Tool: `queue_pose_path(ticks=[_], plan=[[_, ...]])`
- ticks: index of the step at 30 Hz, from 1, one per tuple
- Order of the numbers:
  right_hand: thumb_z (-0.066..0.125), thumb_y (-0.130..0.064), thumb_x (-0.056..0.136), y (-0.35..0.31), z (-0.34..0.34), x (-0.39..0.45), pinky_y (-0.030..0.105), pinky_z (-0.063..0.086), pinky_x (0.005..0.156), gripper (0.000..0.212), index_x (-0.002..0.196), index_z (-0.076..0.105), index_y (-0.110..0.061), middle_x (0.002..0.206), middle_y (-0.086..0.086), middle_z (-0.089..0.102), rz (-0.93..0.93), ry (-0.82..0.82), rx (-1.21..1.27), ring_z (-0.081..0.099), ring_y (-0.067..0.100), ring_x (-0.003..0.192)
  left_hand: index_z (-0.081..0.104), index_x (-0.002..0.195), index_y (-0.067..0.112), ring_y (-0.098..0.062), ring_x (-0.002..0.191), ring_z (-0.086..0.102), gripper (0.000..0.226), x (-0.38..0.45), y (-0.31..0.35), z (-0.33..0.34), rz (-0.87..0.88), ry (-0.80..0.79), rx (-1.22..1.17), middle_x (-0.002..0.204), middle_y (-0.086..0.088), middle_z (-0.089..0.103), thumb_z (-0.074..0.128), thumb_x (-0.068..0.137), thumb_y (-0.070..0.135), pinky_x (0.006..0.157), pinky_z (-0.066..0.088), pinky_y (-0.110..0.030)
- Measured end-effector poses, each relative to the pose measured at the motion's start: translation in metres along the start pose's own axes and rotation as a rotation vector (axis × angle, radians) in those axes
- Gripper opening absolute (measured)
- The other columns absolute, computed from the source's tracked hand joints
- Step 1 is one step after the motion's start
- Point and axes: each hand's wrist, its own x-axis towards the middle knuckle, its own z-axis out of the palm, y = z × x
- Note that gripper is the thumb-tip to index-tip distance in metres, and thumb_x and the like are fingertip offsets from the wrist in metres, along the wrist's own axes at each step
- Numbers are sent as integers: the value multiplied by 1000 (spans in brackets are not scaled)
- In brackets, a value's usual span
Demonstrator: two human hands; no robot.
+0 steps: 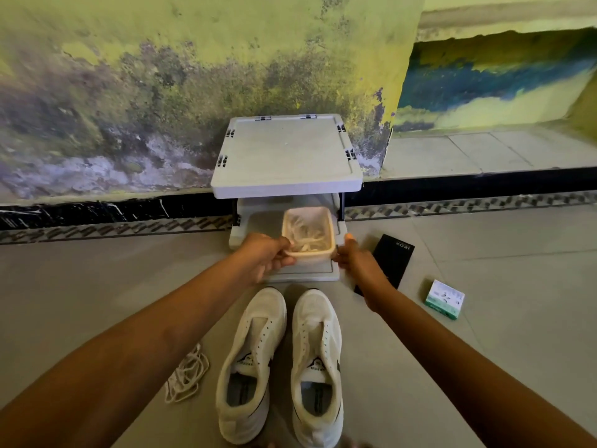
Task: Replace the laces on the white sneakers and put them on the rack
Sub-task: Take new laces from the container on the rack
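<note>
Two white sneakers, left (250, 360) and right (318, 363), stand side by side on the floor with bare eyelets, toes toward a white two-tier rack (287, 185). On the rack's lower shelf sits a pale plastic tub (326, 255) holding white laces. My left hand (265, 257) grips the tub's left rim, thumb over the edge. My right hand (353, 257) holds its right side. A loose pile of white laces (187, 376) lies on the floor left of the sneakers.
A black flat box (389, 263) lies on the tiles right of the rack, and a small green-and-white box (445, 299) further right. A stained wall with a black skirting runs behind the rack. A raised step is at the back right.
</note>
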Motion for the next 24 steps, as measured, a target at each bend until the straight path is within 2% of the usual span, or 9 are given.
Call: queue_pose_path(ticks=[2,4,6,9,12,14,20,22,24], plan=[[37,-44,99,9,0,13,34,44,92,50,133,48,-9,134,14,52,-213,39,-477,54,23,112,57,104,-11,-13,43,63,19,18,4,-5,-27,26,26,73,-14,62,58,88,-1,43,51,-15],[41,-44,97,18,0,25,37,29,111,62,148,26,-11,152,10,30,-366,-16,-837,32,25,138,56,106,-10,-17,55,64,20,37,7,-7,-37,46,34,77,-14,61,57,89,-1,42,51,-15],[37,-48,97,27,0,41,35,9,117,71,151,6,-13,159,7,7,-446,-51,-1052,7,22,146,57,105,-8,-17,62,63,19,58,9,-3,-33,70,13,80,-13,61,58,89,1,42,51,-15],[30,-49,98,37,-1,63,35,-6,116,74,150,-10,-15,158,7,-12,-493,-15,-1260,-11,22,146,57,106,-5,-13,55,64,19,88,16,6,10,103,-63,83,-12,62,59,89,4,44,52,-15],[29,-51,98,46,-3,80,37,-9,115,75,149,-14,-16,157,7,-16,-470,-46,-1323,-15,23,145,54,112,-3,-16,66,63,23,112,23,20,50,131,-134,109,-17,62,57,90,3,50,53,-17],[30,-52,97,56,-4,86,37,-9,115,77,148,-17,-19,157,5,-20,-462,-65,-1323,-17,22,144,53,112,-3,-17,68,62,22,123,22,27,67,134,-168,114,-19,59,56,91,2,57,54,-18],[34,-53,96,64,-2,87,38,-9,115,81,147,-19,-21,156,5,-21,-464,-43,-1262,-19,22,143,56,96,5,-13,75,58,4,117,4,12,72,66,-90,81,-5,59,55,93,6,82,50,-25],[38,-52,95,57,5,80,40,-5,116,81,149,-12,-19,157,7,-17,-407,-45,-1172,-16,24,144,58,98,4,-13,74,56,6,99,-4,-4,119,72,15,80,-5,57,54,93,4,76,52,-25],[43,-50,94,50,22,67,41,-1,117,80,151,-3,-17,158,9,-10,-363,-63,-1032,-10,26,146,61,87,4,-13,70,55,9,75,-13,-28,167,37,129,77,-6,57,54,91,-1,63,52,-17]])
